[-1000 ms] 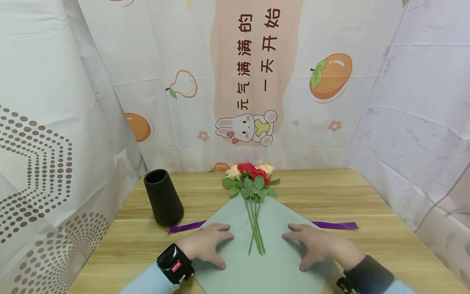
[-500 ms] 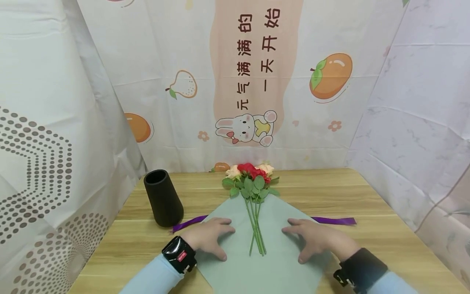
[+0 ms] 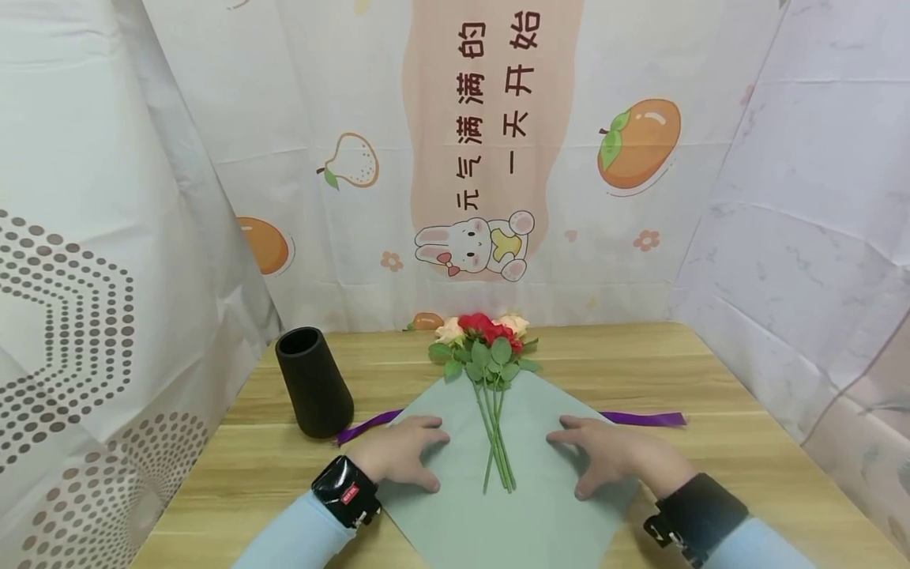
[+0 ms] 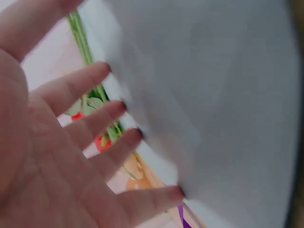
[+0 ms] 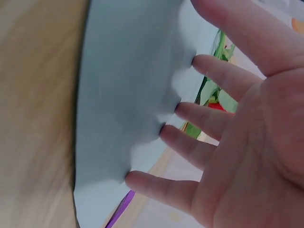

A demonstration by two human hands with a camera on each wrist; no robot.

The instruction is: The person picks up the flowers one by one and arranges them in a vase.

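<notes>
A sheet of grey-green wrapping paper point(image 3: 526, 518) lies cornerwise on the table. On its upper part rests a bunch of red and cream roses point(image 3: 490, 395), blooms at the far corner, bare stems toward me. My left hand point(image 3: 401, 452) is on the paper's left side, fingers spread, fingertips touching the sheet in the left wrist view. Mirroring it, my right hand point(image 3: 604, 452) touches the right side with spread fingertips point(image 5: 135, 179). Neither hand grips anything. A purple ribbon point(image 3: 643, 419) runs beneath the paper, its ends showing at both sides.
A black vase point(image 3: 315, 383) stands at the left, close to the ribbon's left end. The wooden table point(image 3: 725, 458) ends at a printed cloth backdrop point(image 3: 320, 87), with cloth hanging on both sides too.
Both hands have shifted slightly forward, fingertips on the paper, and the sheet and ribbon have slid a little away from me. The roses have barely moved.
</notes>
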